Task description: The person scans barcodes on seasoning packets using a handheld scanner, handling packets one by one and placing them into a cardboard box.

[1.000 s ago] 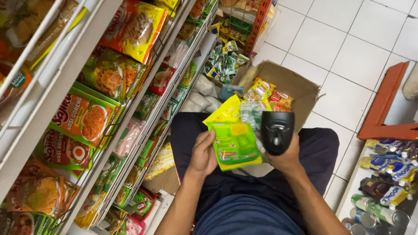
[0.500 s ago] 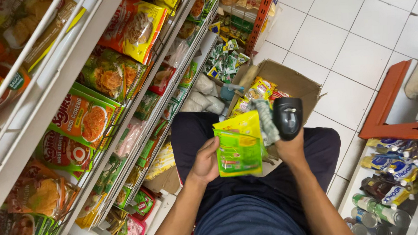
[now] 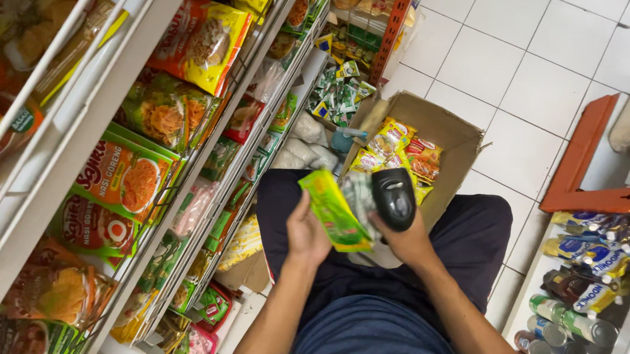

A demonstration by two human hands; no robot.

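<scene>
Now, line by line, all placed from the cardboard box (image 3: 448,140) on the white tiled floor (image 3: 510,52):

Left hand: left hand (image 3: 306,233) sits just in front of the box, fingers closed around the lower edge of a green and yellow packet (image 3: 331,210).

Packet: tilted, held over the lap, just short of the box's near rim.

Right hand: right hand (image 3: 403,237) is beside the left one, fingers wrapped around a black handheld scanner (image 3: 394,197).

Scanner: its head points up toward the box and lies just beside the packet, a clear wrapper showing between them.

Box: open, with yellow and red snack packets (image 3: 398,149) inside.

Shelves: wire shelves (image 3: 185,169) left of the box carry many bagged foods.

Bottles: plastic bottles (image 3: 579,278) stand well to the right of the box.
</scene>
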